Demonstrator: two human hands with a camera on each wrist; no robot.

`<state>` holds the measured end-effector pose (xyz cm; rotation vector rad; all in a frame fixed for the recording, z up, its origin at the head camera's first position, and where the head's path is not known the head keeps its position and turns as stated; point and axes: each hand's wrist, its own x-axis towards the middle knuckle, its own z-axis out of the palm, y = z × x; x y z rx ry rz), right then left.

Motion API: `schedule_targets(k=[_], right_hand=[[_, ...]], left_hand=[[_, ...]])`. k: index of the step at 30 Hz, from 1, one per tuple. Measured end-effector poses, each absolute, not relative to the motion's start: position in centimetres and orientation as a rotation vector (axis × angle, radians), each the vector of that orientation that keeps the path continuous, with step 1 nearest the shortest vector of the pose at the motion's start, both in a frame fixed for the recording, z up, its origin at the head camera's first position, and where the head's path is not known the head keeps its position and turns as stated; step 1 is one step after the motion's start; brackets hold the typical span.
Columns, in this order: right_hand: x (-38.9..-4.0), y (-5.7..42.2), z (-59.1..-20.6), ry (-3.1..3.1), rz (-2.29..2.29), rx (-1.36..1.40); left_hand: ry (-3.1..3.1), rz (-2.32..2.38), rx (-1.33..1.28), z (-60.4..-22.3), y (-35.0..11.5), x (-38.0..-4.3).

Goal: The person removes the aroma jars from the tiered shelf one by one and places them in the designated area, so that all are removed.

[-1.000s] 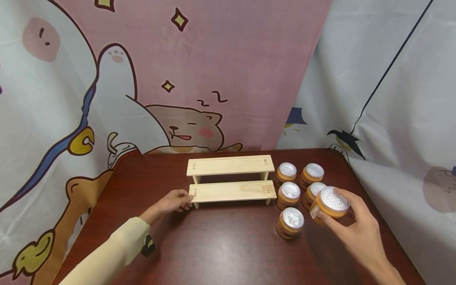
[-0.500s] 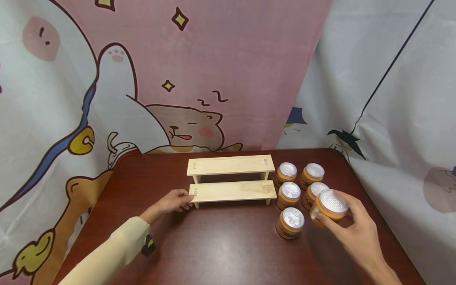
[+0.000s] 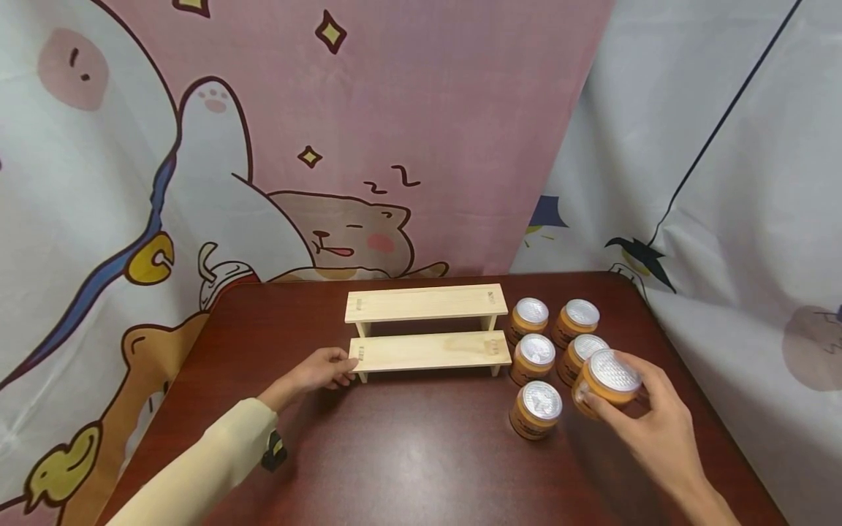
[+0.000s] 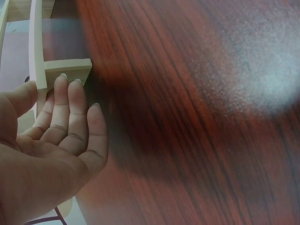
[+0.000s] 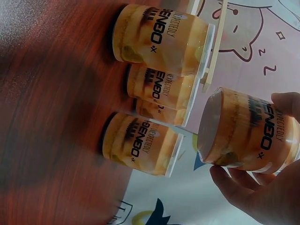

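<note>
In the head view, a two-tier wooden step rack (image 3: 427,352) stands mid-table. My left hand (image 3: 324,370) grips the left end of its lower board. The left wrist view shows the thumb on the board (image 4: 37,56) and the fingers (image 4: 61,101) under it by the leg. My right hand (image 3: 661,424) holds an orange jar (image 3: 608,380) with a silvery lid, raised off the table and slightly tilted. The right wrist view shows the jar's dark lettering and its base (image 5: 211,124). The thumb is on one side of the jar, the fingers on the other.
Several matching jars stand right of the rack, among them a front jar (image 3: 536,411), a middle jar (image 3: 533,360) and a back-right jar (image 3: 575,324). All rest on a dark red-brown table (image 3: 421,453). A printed cloth (image 3: 447,146) hangs behind it.
The right hand and its jar have shifted slightly left and lower, with the jar a little closer to upright. The left hand stays on the rack; the standing jars have not moved.
</note>
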<state>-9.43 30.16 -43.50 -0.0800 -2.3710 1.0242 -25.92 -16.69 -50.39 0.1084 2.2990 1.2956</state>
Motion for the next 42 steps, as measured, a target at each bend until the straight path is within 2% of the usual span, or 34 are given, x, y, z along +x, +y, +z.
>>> schedule_targets(k=[42], right_hand=[[-9.1, 30.6, -45.7, -2.411, 0.991, -0.073]], left_hand=[[2.306, 1.307, 0.120, -50.7, -16.8, -25.9]])
